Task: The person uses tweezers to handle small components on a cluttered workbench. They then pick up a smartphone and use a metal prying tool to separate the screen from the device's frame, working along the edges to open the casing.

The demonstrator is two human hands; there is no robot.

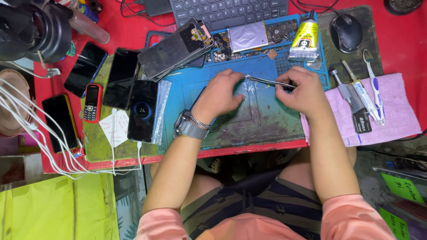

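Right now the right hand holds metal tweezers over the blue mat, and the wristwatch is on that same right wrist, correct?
Not quite. The head view shows the wristwatch on the left wrist, behind the left hand. The right hand does hold the metal tweezers over the blue mat.

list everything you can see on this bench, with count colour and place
work mat: 1, blue, centre of the red table
tweezers: 1, silver, on the mat between the hands
glue tube: 1, yellow and silver, mat's far right corner
keyboard: 1, black, far edge
mouse: 1, dark grey, far right
towel: 1, pink, right of mat
toothbrush: 1, white, on the towel
keypad phone: 1, red, left of mat
smartphones: several, black, left side
watch: 1, grey, left wrist
left hand: pressing on the mat
right hand: holding the tweezers
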